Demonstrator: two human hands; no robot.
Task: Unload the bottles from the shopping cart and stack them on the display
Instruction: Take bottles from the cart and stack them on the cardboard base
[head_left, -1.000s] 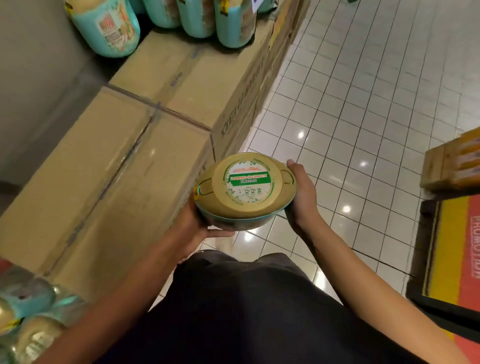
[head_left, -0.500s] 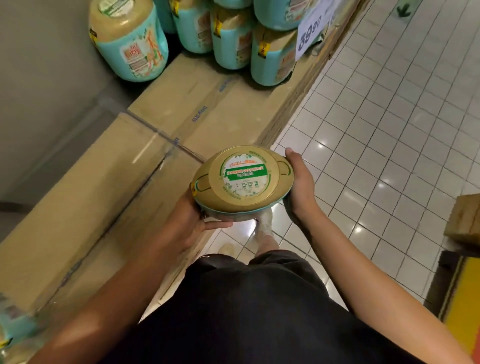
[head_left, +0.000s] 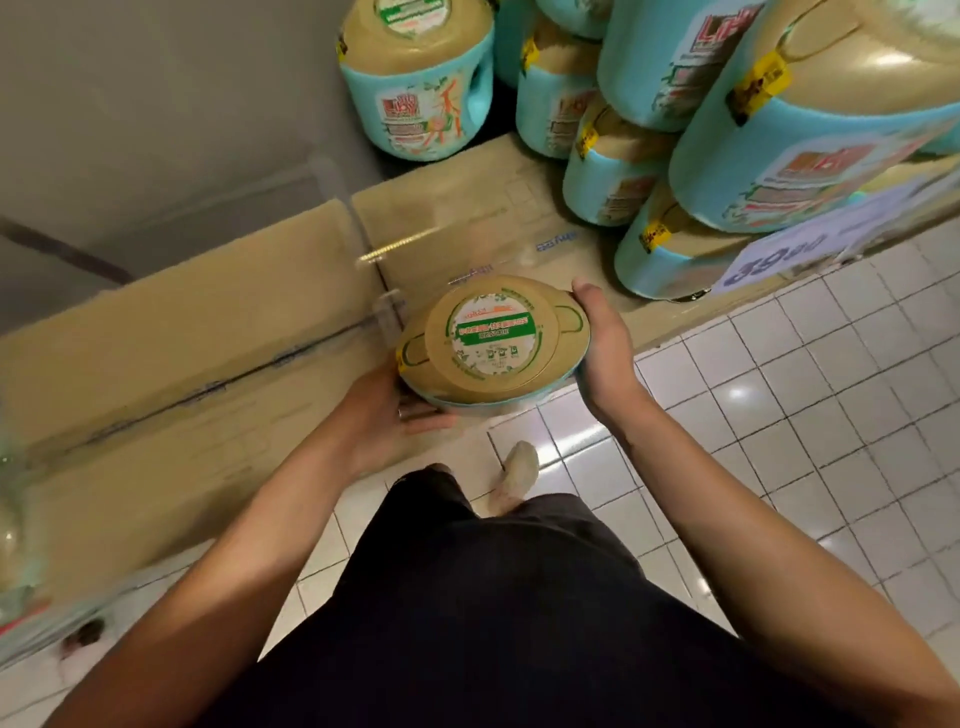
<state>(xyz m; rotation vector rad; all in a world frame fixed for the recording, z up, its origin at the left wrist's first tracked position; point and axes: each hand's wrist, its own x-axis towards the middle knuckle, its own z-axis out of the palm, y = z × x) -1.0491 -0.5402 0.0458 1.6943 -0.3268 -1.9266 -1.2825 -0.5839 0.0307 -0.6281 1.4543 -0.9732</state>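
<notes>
bare cardboard box tops (head_left: 218, 332) ahead-left – open, stacked bottles (head_left: 675, 156) crowd the far right

A teal bottle (head_left: 493, 345) with a gold cap stays upright above the carton display (head_left: 218, 358) edge.

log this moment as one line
held: bottle, both sides, left hand and right hand | position: above cardboard boxes edge | stacked bottles: beyond, on boxes | placed: not yet
</notes>
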